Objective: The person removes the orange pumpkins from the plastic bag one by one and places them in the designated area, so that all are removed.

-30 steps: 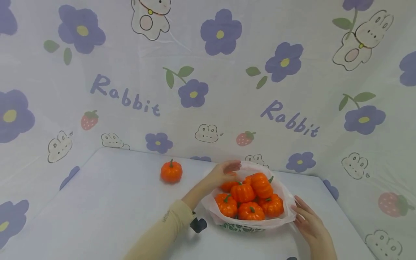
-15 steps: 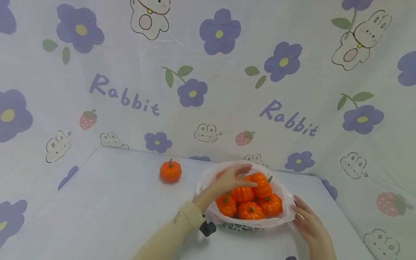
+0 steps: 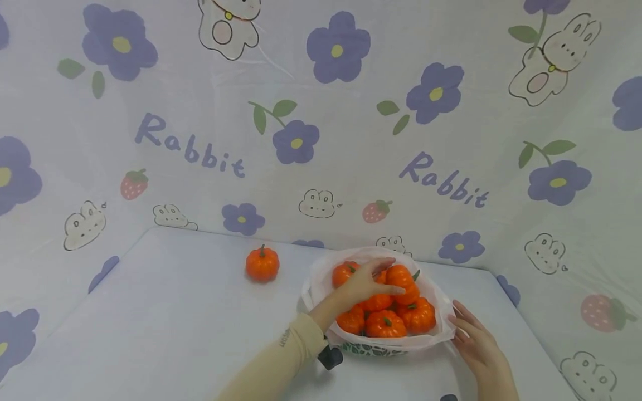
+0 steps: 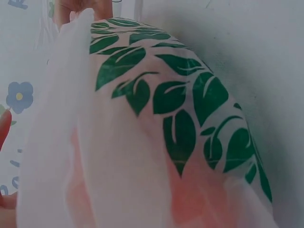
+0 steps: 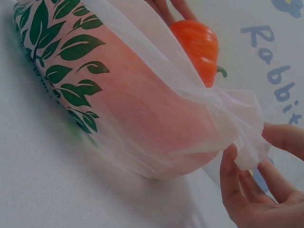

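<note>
Small orange pumpkins fill a translucent white plastic bag with a green leaf print, standing mouth up on the table. My left hand reaches over its left side, thumb and fingers spread at the left of the topmost pumpkin, which lies tipped with its green stem to the right. The same pumpkin pokes above the bag's rim in the right wrist view. There, my right hand pinches a gathered corner of the bag between thumb and fingers. The left wrist view mostly shows the leaf-printed bag side.
Another orange pumpkin stands alone on the white table, left of the bag near the back. A cloth with rabbits, flowers and strawberries hangs behind and along both sides. A black wrist device sits under the left sleeve.
My left hand has moved right from the bag's left rim to the topmost pumpkin, uncovering the pumpkin at the back left. My right hand stays at the bag's right edge.
</note>
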`<state>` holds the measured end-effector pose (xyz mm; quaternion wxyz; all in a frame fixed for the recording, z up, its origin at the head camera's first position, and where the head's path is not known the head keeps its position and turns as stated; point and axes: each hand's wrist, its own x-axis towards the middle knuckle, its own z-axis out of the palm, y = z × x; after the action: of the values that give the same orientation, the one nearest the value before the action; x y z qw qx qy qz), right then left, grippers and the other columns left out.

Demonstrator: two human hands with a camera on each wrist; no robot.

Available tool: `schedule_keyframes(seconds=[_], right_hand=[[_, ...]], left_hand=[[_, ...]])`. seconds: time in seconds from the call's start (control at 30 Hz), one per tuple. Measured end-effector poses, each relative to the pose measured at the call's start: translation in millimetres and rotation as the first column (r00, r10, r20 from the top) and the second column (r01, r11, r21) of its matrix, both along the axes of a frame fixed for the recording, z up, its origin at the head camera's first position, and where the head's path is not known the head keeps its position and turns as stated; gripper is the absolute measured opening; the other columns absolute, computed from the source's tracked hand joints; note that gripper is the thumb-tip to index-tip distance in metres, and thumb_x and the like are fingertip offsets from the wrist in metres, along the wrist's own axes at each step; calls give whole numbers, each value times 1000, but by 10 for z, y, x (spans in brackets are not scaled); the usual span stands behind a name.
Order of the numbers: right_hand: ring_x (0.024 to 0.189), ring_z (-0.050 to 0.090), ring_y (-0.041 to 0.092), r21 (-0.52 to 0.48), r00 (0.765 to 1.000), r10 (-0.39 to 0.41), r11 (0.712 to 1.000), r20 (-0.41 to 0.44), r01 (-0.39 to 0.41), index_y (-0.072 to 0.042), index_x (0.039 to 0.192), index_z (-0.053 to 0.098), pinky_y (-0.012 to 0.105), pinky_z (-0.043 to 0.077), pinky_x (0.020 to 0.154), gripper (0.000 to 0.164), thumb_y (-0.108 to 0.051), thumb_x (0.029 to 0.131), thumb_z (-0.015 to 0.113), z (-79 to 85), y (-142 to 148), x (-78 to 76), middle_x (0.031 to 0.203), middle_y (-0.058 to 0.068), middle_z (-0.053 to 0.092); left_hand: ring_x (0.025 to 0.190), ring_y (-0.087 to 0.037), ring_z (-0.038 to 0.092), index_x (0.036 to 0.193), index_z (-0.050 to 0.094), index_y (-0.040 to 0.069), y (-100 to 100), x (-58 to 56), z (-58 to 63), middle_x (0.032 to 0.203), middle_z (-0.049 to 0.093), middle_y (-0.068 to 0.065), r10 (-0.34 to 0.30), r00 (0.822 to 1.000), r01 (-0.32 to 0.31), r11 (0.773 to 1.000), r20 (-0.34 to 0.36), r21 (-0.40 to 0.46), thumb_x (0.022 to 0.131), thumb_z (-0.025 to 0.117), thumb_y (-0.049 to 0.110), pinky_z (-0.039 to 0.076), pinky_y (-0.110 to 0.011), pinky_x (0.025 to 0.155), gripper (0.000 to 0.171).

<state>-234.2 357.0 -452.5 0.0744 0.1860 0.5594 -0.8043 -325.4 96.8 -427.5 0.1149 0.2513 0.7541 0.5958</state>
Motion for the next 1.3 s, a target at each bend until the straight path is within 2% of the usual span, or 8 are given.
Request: schedule_keyframes(seconds=[0.1,0.3,0.4,0.53,0.7,0.87,1.03,1.3], right_hand=[[108,49,-4,-6,1000,2,1000,-10,-2,-50,108,62,8,49,88,36,-16,99,56,-3,9,-2,148,-19,30],[104,54,-5,-29,1000,-5,1000,-19,5,-47,102,66,9,50,90,34,-14,98,57,-9,23,-9,114,-27,51],[108,50,-3,-20,1000,-6,1000,-6,5,-49,102,65,12,43,104,34,-15,98,58,-10,10,-19,135,-21,45],[111,46,-2,-5,1000,-9,1000,12,9,-51,102,63,12,39,107,35,-17,98,57,-11,-7,-30,159,-16,19],[107,48,-4,9,1000,-9,1000,9,9,-51,98,63,7,47,93,34,-17,98,57,-16,-2,-33,161,-15,14],[110,47,-3,8,1000,-10,1000,14,10,-52,108,61,17,31,114,37,-17,97,59,-17,0,-35,154,-15,27],[115,44,-1,-3,1000,-13,1000,19,13,-54,118,56,21,23,119,43,-17,97,60,-14,-2,-37,143,-18,35],[134,30,6,36,999,-22,999,27,21,-41,153,16,25,19,122,74,-18,97,59,3,-37,-61,166,-12,-1]], left_hand=[[142,-17,41,145,44,27,44,-5,-4,150,47,8,37,999,-37,998,-5,-42,80,80,37,37,-40,117,75],[139,-18,45,144,45,30,112,-18,22,149,47,10,76,997,-76,993,-7,-90,80,80,37,39,-43,116,73],[138,-16,45,143,46,31,136,-23,30,148,48,10,82,997,-81,992,2,-99,79,80,36,39,-41,116,73],[137,-16,46,143,46,31,161,-33,27,147,49,10,87,996,-85,990,10,-111,79,81,35,40,-41,116,72],[135,-15,47,143,44,34,165,-51,24,147,48,11,82,997,-80,984,3,-161,79,80,36,41,-42,115,74],[136,-16,46,143,46,30,163,-76,16,147,49,10,77,997,-78,982,-15,-171,78,82,36,37,-42,117,74],[135,-15,46,142,48,30,170,-105,7,146,50,10,71,997,-71,985,-8,-159,76,83,36,37,-42,118,75],[133,-16,48,140,49,31,166,-131,-13,144,52,9,73,997,-74,982,-8,-175,76,83,36,40,-41,115,73]])
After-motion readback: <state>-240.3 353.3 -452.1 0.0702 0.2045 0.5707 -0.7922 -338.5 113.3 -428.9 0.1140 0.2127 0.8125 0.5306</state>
